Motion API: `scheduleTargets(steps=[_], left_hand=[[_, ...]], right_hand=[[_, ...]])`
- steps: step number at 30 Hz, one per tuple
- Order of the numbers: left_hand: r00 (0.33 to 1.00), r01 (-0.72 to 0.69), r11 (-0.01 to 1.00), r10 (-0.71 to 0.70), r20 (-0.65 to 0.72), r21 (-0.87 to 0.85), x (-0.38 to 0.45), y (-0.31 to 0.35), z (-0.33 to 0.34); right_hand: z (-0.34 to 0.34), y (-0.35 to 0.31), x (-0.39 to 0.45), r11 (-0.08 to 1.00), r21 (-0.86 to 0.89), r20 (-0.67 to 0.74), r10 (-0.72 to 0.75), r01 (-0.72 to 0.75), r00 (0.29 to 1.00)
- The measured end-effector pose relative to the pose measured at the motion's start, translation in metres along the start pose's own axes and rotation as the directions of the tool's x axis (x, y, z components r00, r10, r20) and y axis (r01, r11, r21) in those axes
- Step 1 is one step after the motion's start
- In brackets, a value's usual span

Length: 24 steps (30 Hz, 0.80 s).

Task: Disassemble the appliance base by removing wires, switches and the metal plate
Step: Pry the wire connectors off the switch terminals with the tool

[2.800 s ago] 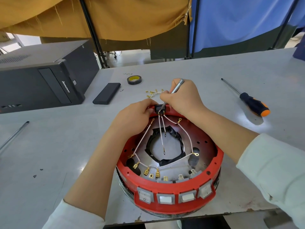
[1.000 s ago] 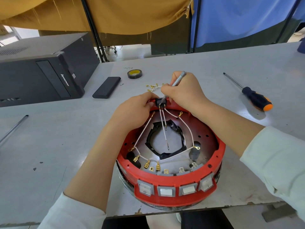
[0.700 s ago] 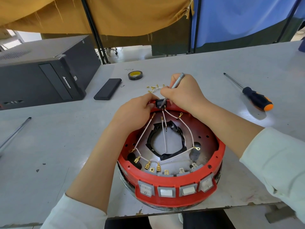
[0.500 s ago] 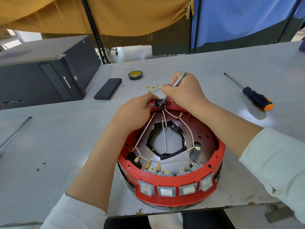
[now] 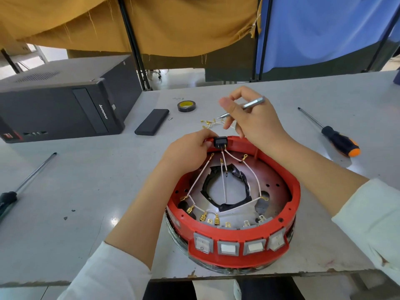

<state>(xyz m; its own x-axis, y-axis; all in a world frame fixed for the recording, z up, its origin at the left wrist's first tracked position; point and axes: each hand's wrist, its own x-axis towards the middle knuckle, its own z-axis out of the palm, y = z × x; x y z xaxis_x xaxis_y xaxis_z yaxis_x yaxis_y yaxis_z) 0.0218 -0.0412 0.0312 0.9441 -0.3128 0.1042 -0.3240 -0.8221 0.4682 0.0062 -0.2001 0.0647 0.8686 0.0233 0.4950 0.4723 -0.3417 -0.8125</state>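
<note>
A round red appliance base (image 5: 290, 204) lies upside down near the table's front edge, with several white rocker switches (image 5: 228, 249) along its near wall. White wires (image 5: 199, 177) with brass terminals run across the metal plate (image 5: 272, 187) inside. A black connector block (image 5: 220, 141) sits in the far rim. My left hand (image 5: 186, 151) grips the rim beside that block. My right hand (image 5: 251, 120) is lifted above the rim and holds a thin silver tool (image 5: 244, 107), its tip pointing left, clear of the block.
Loose wires with brass terminals (image 5: 211, 123) lie just beyond the base. A tape roll (image 5: 186, 106), a black flat case (image 5: 152, 121) and a black computer tower (image 5: 60, 100) stand at the back left. An orange-black screwdriver (image 5: 333, 136) lies right; another long tool (image 5: 28, 180) lies left.
My right hand has lifted the silver tool up and away from the black connector block, which now shows uncovered. My left hand stays on the rim.
</note>
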Motion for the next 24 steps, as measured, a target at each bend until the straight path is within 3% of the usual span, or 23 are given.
scheduleTargets(steps=[4,7,10,14,19,24], left_hand=[[1.0,0.0,1.0,0.0,-0.008,0.024,0.0,0.0,0.0],[1.0,0.004,1.0,-0.004,-0.019,0.01,0.0,0.0,0.001],[1.0,0.004,1.0,-0.003,-0.02,0.003,0.0,0.001,0.001],[1.0,0.002,1.0,-0.002,-0.015,0.0,0.001,0.001,0.003],[1.0,-0.003,1.0,0.003,-0.02,0.001,0.0,0.0,0.003],[1.0,0.001,1.0,-0.001,-0.022,0.003,0.0,-0.001,0.003]], right_hand=[[-0.007,-0.02,-0.011,0.966,-0.252,0.312,0.132,-0.052,0.941],[-0.005,-0.031,-0.027,0.819,-0.572,0.448,0.273,0.038,0.852],[0.006,-0.034,-0.044,0.582,-0.783,0.439,0.269,0.218,0.857],[0.02,-0.029,-0.051,0.458,-0.848,0.401,0.228,0.265,0.887],[0.027,-0.021,-0.054,0.403,-0.887,0.353,0.272,0.227,0.895],[0.029,-0.014,-0.059,0.469,-0.865,0.347,0.296,0.181,0.89]])
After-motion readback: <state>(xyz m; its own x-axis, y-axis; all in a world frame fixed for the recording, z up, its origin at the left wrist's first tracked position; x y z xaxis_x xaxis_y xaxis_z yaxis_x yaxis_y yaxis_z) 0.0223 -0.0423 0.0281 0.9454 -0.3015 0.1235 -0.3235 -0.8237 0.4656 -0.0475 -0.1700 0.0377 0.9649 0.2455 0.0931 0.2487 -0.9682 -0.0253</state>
